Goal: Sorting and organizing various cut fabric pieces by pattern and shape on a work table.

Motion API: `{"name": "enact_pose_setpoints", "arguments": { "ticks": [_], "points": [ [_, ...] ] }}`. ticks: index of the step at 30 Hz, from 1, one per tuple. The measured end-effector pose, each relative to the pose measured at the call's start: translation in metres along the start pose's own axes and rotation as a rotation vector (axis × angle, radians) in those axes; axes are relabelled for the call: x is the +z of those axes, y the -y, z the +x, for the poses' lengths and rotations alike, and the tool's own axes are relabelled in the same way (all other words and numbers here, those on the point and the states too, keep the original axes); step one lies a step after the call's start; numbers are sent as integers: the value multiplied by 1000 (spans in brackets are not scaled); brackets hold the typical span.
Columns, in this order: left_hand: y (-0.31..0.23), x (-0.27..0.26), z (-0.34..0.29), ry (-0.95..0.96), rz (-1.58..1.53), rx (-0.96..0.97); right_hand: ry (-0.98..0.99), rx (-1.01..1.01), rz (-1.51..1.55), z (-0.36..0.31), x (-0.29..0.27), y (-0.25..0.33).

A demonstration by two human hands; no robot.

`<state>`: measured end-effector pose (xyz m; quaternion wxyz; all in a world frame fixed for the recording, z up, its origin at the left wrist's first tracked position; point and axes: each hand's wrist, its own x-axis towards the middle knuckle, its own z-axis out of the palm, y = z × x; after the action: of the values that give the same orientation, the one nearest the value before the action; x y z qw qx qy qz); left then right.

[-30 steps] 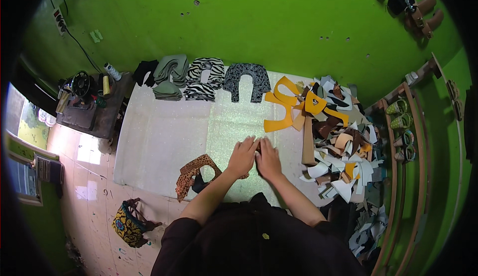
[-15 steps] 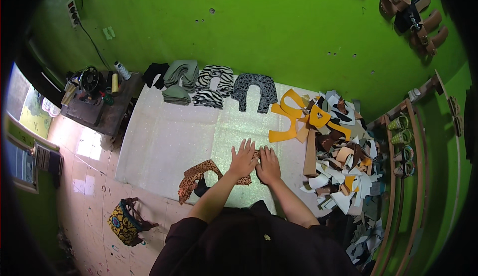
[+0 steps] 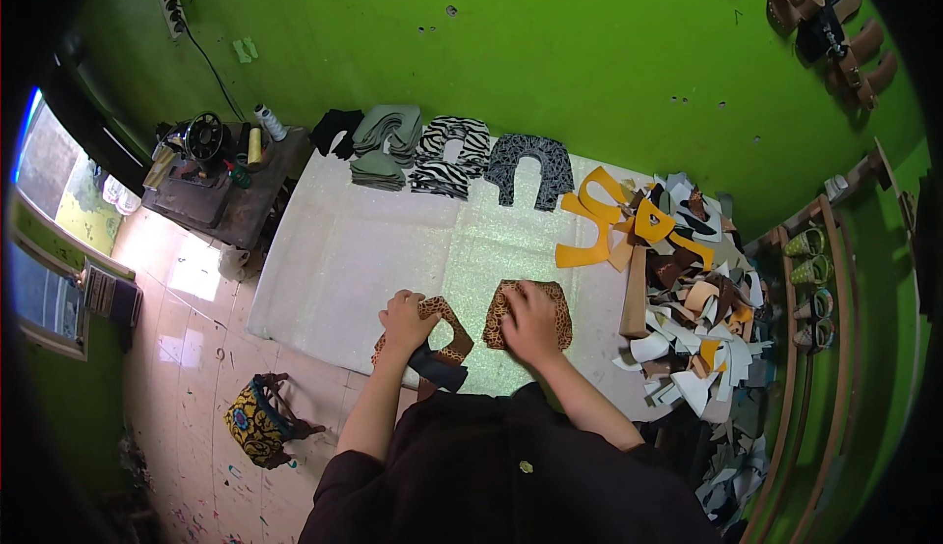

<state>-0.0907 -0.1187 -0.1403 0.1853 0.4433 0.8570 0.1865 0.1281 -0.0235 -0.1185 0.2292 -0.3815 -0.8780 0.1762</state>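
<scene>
One white table [image 3: 339,249], green wall [image 3: 570,53] behind; left grip [image 3: 403,324] pinches spotted piece [image 3: 437,309], right grip [image 3: 533,326] unclear.

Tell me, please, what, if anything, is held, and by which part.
The left hand apparently holds the curved spotted piece by its left side; the right hand rests on another spotted piece.

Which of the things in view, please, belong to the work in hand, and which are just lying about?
Apparently in use:
- curved leopard-print piece, under the left hand
- squarish leopard-print piece, under the right hand

Seemingly just lying about:
- zebra-print stack
- yellow pieces
- scrap pile
- sewing machine
</scene>
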Motion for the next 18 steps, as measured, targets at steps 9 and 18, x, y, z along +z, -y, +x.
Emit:
{"name": "enact_pose_setpoints", "arguments": {
  "ticks": [9,18],
  "points": [
    [-3,13,8,-13,-3,-51,134,-264,74,-8,17,41],
    [-60,-48,-7,289,-492,319,87,62,373,3,-9,28]
  ]
}}
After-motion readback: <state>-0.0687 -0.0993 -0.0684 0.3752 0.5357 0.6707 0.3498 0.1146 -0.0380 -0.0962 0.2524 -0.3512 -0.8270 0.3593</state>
